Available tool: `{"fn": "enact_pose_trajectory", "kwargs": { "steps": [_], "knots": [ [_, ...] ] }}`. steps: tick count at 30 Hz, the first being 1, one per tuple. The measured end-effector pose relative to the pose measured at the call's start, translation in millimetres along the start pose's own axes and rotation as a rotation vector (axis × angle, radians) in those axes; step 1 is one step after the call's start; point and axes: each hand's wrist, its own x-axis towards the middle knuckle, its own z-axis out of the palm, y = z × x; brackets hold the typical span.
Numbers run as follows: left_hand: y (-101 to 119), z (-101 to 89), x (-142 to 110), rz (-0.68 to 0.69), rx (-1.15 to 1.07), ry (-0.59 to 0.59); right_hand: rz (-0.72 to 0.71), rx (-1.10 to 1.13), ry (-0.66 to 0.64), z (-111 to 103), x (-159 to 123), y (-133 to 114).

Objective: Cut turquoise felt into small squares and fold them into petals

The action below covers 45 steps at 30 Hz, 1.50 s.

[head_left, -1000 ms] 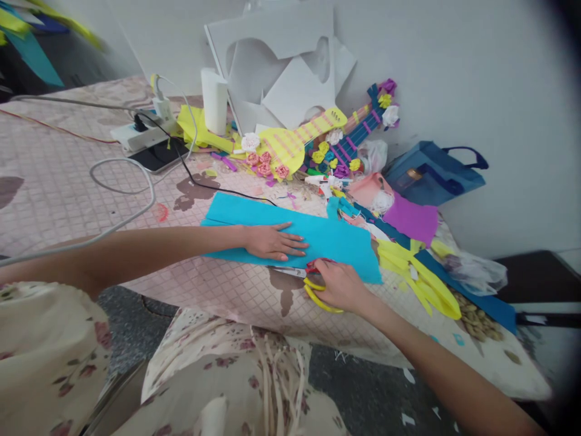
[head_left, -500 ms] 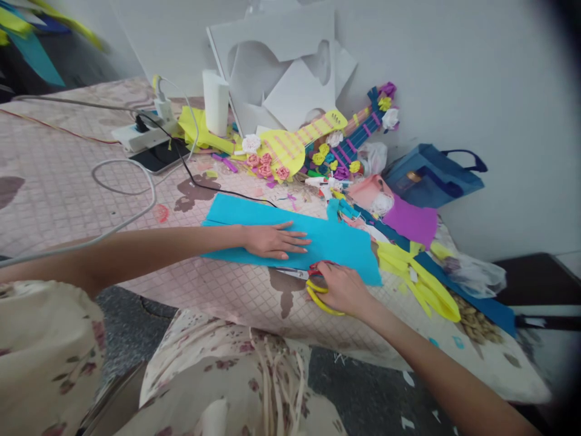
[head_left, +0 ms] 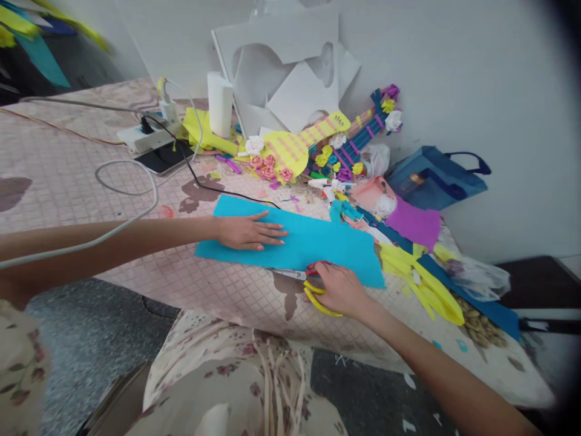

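Note:
A long sheet of bright blue crepe paper (head_left: 327, 242) lies on the table close to its front edge. My left hand (head_left: 249, 232) rests flat on the left part of this paper, fingers spread. My right hand (head_left: 342, 289) grips a pair of scissors (head_left: 313, 290) with red and yellow handles at the paper's near edge. The blades point left and lie partly along or under that edge; how far they are apart I cannot tell.
Behind the paper lean a yellow paper guitar (head_left: 290, 154) and a blue one (head_left: 358, 145), both with paper flowers. A power strip (head_left: 147, 138), phone (head_left: 164, 157) and cables are at left. Yellow strips (head_left: 422, 281), peanuts (head_left: 481, 327) and a blue bag (head_left: 438, 178) are at right.
My left hand has slid left along the blue paper, drawing back toward its left end. My right hand and the scissors stay in nearly the same place.

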Motion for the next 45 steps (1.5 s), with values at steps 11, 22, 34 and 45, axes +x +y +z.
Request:
{"fn": "enact_pose_trajectory", "kwargs": {
  "steps": [11,22,34,45],
  "knots": [
    [-4,4.3,0,-0.004,-0.045,-0.022,-0.007,-0.035,-0.029,3,4,-2],
    [-5,4.3,-1,0.047,-0.031,0.028,0.034,-0.018,-0.034,0,0,-6],
    [-14,-2.5,-7,0.016,-0.057,0.036,0.011,-0.018,-0.034,-2,10,-15],
    [-13,-2.4,-7,-0.005,-0.118,0.043,0.009,-0.068,-0.044,1,10,-15]
  ]
}}
